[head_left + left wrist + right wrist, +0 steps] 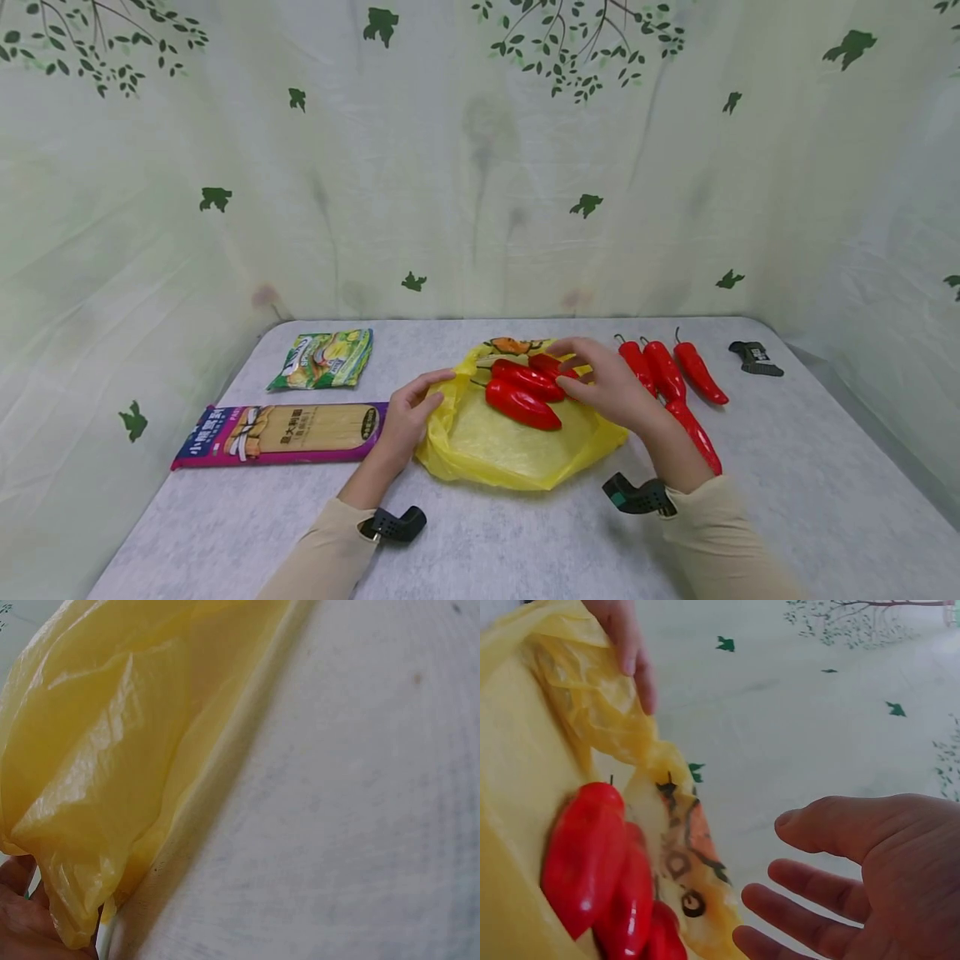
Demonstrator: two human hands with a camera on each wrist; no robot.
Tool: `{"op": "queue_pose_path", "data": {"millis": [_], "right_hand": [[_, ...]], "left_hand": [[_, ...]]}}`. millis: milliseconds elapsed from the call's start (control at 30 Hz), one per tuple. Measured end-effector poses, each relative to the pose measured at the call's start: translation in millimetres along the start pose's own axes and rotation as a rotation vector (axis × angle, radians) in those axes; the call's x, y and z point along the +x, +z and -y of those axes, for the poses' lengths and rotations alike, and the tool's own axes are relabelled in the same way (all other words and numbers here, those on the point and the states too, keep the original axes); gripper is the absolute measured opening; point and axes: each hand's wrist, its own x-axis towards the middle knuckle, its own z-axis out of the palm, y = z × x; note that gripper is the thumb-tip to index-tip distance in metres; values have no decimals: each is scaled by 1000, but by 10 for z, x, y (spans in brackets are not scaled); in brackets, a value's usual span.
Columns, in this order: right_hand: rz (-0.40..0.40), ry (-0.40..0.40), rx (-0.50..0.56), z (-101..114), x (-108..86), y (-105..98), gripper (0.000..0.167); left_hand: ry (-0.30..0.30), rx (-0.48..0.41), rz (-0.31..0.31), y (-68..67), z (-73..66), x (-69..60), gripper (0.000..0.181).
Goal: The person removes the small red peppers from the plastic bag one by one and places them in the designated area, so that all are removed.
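A yellow plastic bag (495, 454) lies with its mouth spread on the table, and three red peppers (522, 404) rest in it, side by side. At the bag's left rim the left hand (405, 417) pinches the plastic; in the left wrist view only part of that hand (30, 922) shows beside the bag (112, 750). Over the bag's right side, close to the rearmost pepper, hovers the right hand (611, 383). Its fingers are spread with nothing between them in the right wrist view, where the hand (855, 877) is apart from the peppers (585, 855).
Several more red peppers (700, 372) lie right of the bag, partly behind the right forearm. A black object (755, 358) sits at the far right. On the left are a green snack packet (322, 360) and a long noodle packet (285, 433). A patterned curtain surrounds the table.
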Motion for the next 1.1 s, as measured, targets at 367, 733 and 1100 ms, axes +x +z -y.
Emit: {"op": "queue_pose_path", "data": {"millis": [367, 733, 1100], "right_hand": [[105, -39, -34, -32, 83, 341, 47], [173, -35, -57, -26, 115, 548, 54], [231, 44, -112, -73, 154, 670, 63]], "left_hand": [[-3, 3, 3, -19, 4, -11, 35], [-11, 7, -4, -24, 1, -26, 35], [0, 18, 4, -7, -1, 1, 34]]}}
